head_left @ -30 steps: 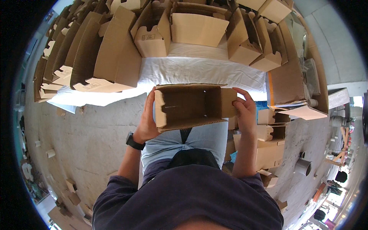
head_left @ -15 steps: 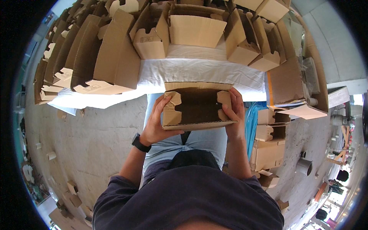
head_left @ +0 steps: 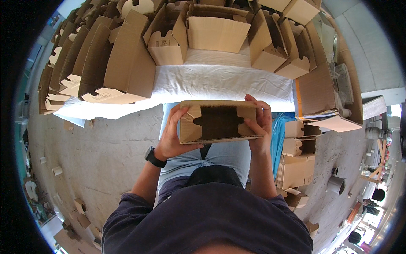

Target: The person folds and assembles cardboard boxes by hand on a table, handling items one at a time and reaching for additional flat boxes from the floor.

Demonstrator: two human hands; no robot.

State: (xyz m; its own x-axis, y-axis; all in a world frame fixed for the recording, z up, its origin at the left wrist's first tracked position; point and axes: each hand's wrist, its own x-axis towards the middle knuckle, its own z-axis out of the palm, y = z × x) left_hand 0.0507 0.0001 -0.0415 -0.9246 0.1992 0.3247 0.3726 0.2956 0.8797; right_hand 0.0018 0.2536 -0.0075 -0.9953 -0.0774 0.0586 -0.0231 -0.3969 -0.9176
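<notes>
The cardboard box [head_left: 219, 122] runs left to right, its opening upward.

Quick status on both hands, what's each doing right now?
Left hand: closed on the left end of the open cardboard box.
Right hand: holding the same box's right end, thumb at the flap.

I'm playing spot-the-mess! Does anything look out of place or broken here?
Yes, the floor looks messy: cardboard pieces and a small white thing lie loose on it, away from the rows of boxes. The held box shows no clear damage.
</notes>
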